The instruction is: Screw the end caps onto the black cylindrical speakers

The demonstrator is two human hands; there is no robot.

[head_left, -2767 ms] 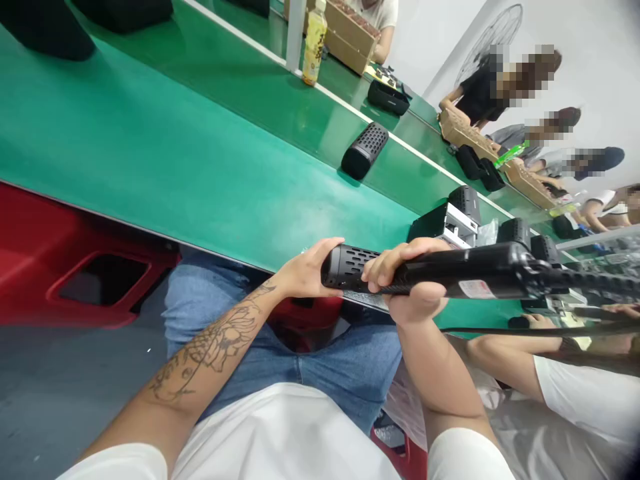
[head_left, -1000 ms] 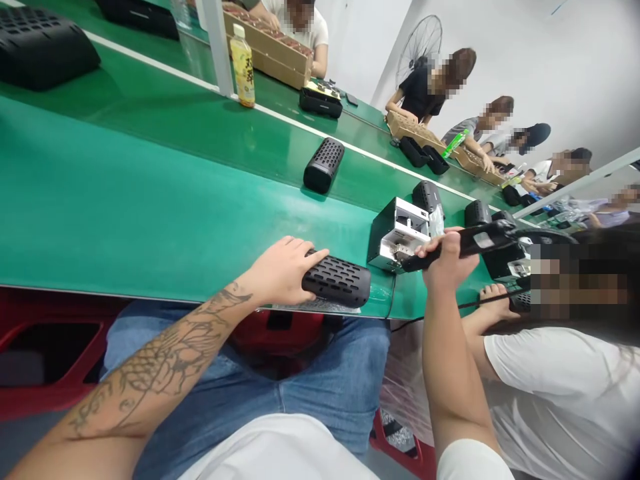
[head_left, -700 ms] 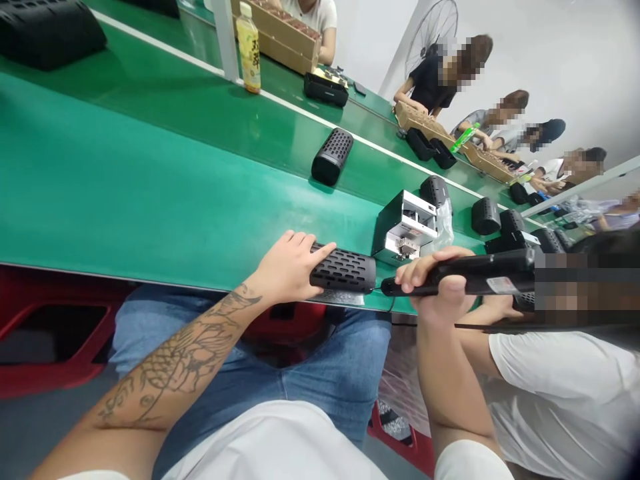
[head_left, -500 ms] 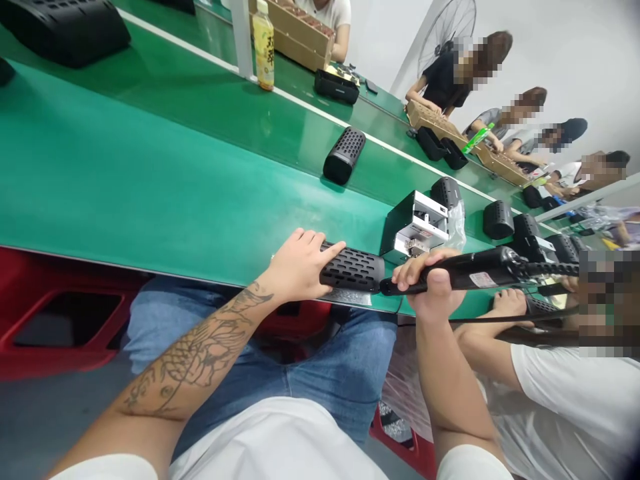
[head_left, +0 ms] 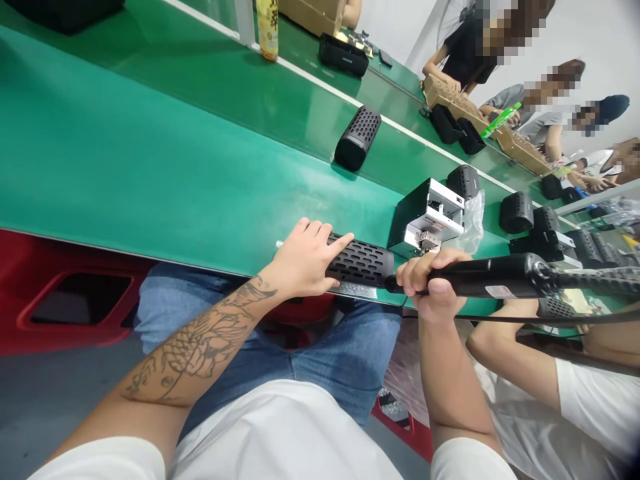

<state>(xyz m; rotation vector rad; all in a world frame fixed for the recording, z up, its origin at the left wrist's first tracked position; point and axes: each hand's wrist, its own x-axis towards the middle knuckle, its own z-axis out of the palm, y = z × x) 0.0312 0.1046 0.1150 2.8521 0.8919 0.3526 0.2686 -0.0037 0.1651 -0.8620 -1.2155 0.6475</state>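
Observation:
A black perforated speaker shell (head_left: 361, 261) lies on its side at the near edge of the green belt (head_left: 150, 167). My left hand (head_left: 305, 260) wraps round its left end and pins it to the belt. My right hand (head_left: 431, 285) is closed round a black electric screwdriver (head_left: 493, 277), held level, with its tip against the shell's right end. A coiled cord (head_left: 595, 280) runs off the screwdriver's back to the right.
A second black shell (head_left: 358, 139) lies further up the belt. A black and white screw feeder box (head_left: 426, 217) stands just behind my right hand, with more shells (head_left: 515, 212) beyond. A co-worker's arm (head_left: 505, 363) reaches in at right. Other people sit along the far side. A drink bottle (head_left: 268, 27) stands at top.
My right hand brought the screwdriver down from beside the feeder box to the shell's right end. My left hand stayed on the shell. The view tilted down.

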